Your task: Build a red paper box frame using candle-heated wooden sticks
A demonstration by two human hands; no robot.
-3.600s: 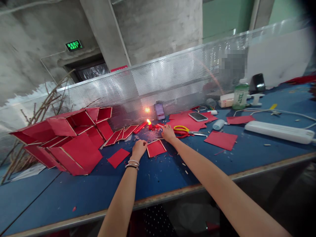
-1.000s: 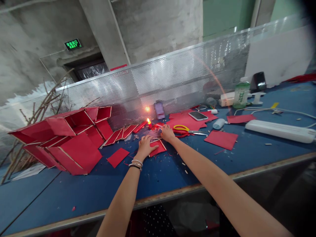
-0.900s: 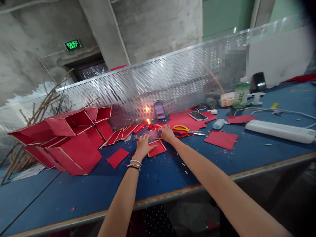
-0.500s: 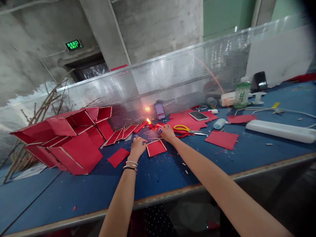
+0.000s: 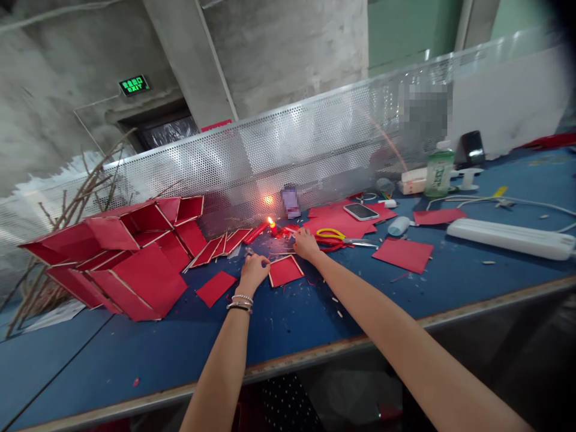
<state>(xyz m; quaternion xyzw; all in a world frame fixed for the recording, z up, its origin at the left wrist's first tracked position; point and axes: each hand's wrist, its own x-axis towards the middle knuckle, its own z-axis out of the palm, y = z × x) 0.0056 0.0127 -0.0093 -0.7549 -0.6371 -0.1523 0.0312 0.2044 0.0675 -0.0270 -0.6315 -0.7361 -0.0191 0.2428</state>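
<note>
Head view, both arms stretched forward over the blue counter (image 5: 405, 288).

Left hand (image 5: 254, 271): just left of frame centre, back of hand up, fingers curled inward. The fingertips sit at the near-left corner of the framed red panel (image 5: 285, 270). They look to be touching its edge, but I cannot tell whether they pinch anything. Bracelets (image 5: 240, 300) are on the wrist.

Right hand (image 5: 306, 243): just above and right of the panel, knuckles up, fingers bent down to the counter. The hand hides the fingertips, so I cannot tell whether it is closed on anything.

The framed red panel is a small red square with pale sticks along its edges. It lies flat on the counter between the two hands, at frame centre.

Around the hands:
- lit candle (image 5: 271, 225) just beyond them, its flame mirrored in the perforated metal screen (image 5: 315, 144)
- yellow-handled scissors (image 5: 333, 236) just right of the right hand, on red paper
- phone (image 5: 360, 211) farther right, face up
- loose red sheet (image 5: 405, 255) at right of centre, and a smaller red sheet (image 5: 216, 288) left of the left hand
- stack of folded red panels (image 5: 121, 258) at left, with a fan of red pieces leaning toward the candle
- green bottle (image 5: 439, 173) in the upper right
- long white bar (image 5: 510, 240) at right

Small stick offcuts are scattered on the counter near the panel.
</note>
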